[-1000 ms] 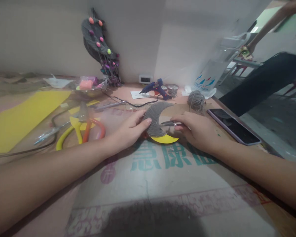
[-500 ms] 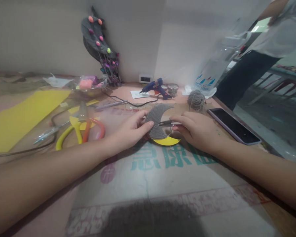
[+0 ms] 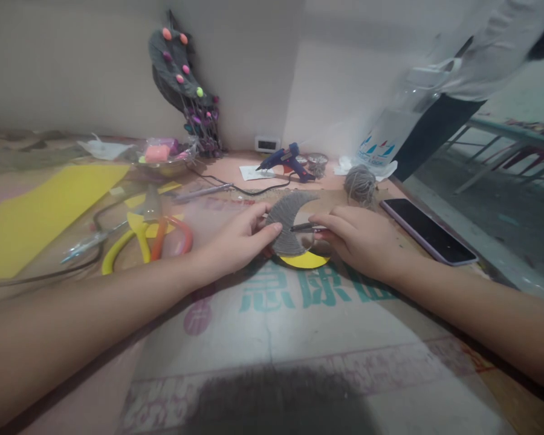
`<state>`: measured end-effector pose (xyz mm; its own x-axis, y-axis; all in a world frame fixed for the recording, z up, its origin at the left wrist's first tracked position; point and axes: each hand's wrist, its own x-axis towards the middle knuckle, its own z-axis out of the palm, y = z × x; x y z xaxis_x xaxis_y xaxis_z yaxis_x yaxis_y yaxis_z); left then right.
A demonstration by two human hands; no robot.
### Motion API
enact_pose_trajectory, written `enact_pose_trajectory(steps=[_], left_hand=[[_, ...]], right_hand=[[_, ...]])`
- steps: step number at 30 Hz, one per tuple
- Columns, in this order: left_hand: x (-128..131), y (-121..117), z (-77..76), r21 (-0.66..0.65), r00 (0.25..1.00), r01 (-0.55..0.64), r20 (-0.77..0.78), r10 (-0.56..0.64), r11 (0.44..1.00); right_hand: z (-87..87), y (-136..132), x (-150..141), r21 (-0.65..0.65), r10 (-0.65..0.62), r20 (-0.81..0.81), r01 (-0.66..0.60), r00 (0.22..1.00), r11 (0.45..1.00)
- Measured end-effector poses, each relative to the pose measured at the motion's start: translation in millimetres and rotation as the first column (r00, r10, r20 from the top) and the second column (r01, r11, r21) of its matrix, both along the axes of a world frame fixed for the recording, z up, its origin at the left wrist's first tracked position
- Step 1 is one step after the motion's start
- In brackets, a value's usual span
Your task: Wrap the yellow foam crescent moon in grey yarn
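A crescent shape wrapped in grey yarn (image 3: 287, 220) lies on the table, its lower tip still bare yellow (image 3: 304, 260). My left hand (image 3: 236, 238) pinches the crescent's left edge, thumb on top. My right hand (image 3: 358, 238) is closed on small scissors (image 3: 304, 228), whose blades point left and touch the crescent's inner curve. A ball of grey yarn (image 3: 361, 184) sits just behind my right hand.
A phone (image 3: 427, 230) lies at the right table edge. A blue glue gun (image 3: 286, 162) and its cord are at the back. Yellow and orange scissors (image 3: 149, 238), yellow sheet (image 3: 36, 211) at left. A grey beaded hanging (image 3: 181, 84) leans in the corner. A person (image 3: 471, 66) stands at the right.
My right hand has slid the scissors a little left onto the crescent. The person at the right has walked further away from the table. My left hand holds still.
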<state>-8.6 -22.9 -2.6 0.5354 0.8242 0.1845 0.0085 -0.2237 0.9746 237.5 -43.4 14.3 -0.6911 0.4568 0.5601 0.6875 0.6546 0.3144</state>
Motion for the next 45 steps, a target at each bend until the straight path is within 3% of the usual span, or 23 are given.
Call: enact_pose_trajectory(steps=[7,18,29,45], left_hand=[[-1.3,0.9,-1.6,0.026,0.999,-0.008,-0.045,0.009,1.000],[2.3,-0.9,2.3,-0.046,1.000,-0.008,0.015,0.008,0.999],[0.7,-0.1,0.3,-0.010,0.999,0.019,0.044,-0.018,1.000],[1.0,1.2,-0.2,-0.003,0.999,0.036,-0.002,-0.036,0.999]], right_hand=[[-2.3,0.9,1.7,-0.029,-0.022,0.018,0.022,1.000,0.999],[0.1,-0.1,1.7,-0.075,-0.030,-0.053,0.026,0.998,0.997],[-1.1,1.6,-1.6,-0.071,-0.035,-0.022,0.034,0.999,0.997],[-3.1,3.9,1.8,-0.077,0.025,-0.071,-0.031,0.997,0.997]])
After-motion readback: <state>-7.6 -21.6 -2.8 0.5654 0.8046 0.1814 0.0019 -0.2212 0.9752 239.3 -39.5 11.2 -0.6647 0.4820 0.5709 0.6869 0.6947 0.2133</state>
